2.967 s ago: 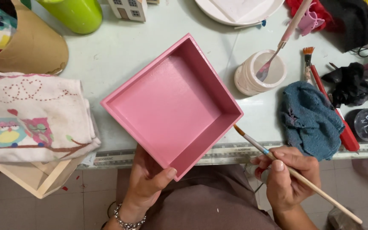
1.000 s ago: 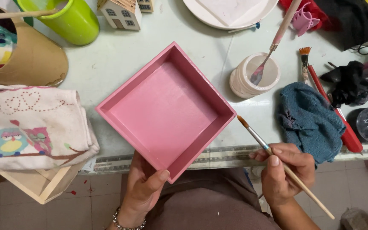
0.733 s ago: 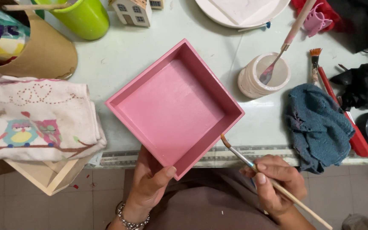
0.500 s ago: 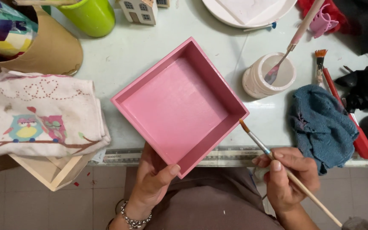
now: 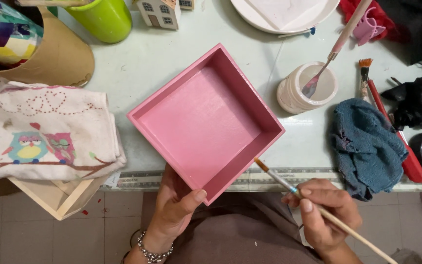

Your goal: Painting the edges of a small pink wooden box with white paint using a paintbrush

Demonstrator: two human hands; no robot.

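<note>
The pink square tray (image 5: 203, 122) sits tilted like a diamond on the worktop (image 5: 137, 68), its near corner overhanging the edge. The left hand (image 5: 177, 205) cups that corner at 6 o'clock, thumb on the rim. The right hand (image 5: 326, 212), at 4 o'clock, pinches a thin paintbrush (image 5: 289, 186), fingers closed (pencil-style), bristles at the tray's outer wall. Best kept steady, with light strokes along the wall.
</note>
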